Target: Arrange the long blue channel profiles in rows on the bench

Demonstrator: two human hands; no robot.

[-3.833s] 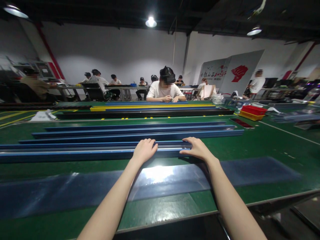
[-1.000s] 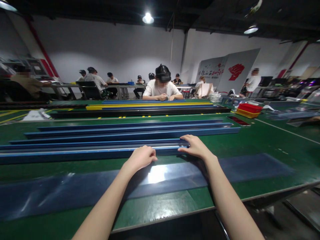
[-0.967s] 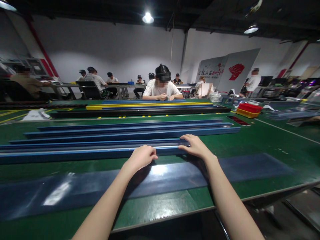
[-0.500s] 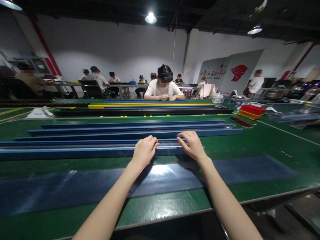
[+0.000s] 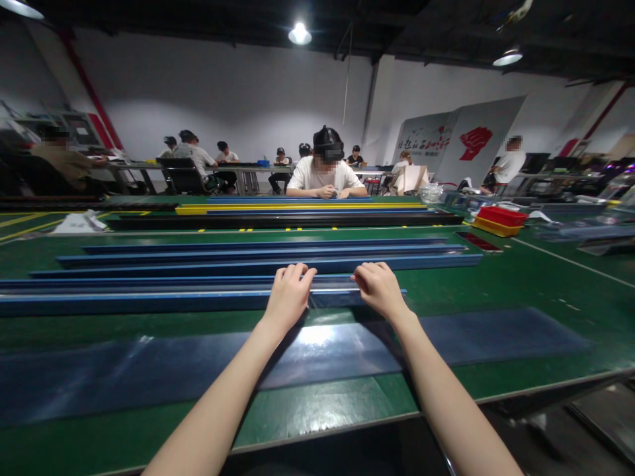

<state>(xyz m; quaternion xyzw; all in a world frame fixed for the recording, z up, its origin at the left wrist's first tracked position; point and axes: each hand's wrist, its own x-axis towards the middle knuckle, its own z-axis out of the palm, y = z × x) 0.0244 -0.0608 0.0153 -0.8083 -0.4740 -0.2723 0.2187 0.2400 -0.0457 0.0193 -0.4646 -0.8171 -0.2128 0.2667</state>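
My left hand [image 5: 290, 291] is over the nearest long blue channel strip [image 5: 133, 304], its fingers curled and drawn together. To its right, my right hand [image 5: 380, 287] is bent over the same strip near its right end, thumb and fingertips close together. Whatever lies between the fingertips of either hand is too small or hidden to make out. Between the hands, part of the strip's groove shows. Under my forearms, a long flat sheet of clear bluish plastic [image 5: 476, 340] lies along the green table [image 5: 342, 413].
Beyond my hands lie more blue strips [image 5: 426, 263], then black strips [image 5: 278, 223] and a yellow strip [image 5: 302, 209]. A phone [image 5: 479, 242] and red and yellow trays [image 5: 500, 220] are at the right. A co-worker [image 5: 325, 172] sits across the table.
My right thumb and fingers have drawn closer together. The left fingers have shifted slightly up. The strips and the plastic sheet stay in place.
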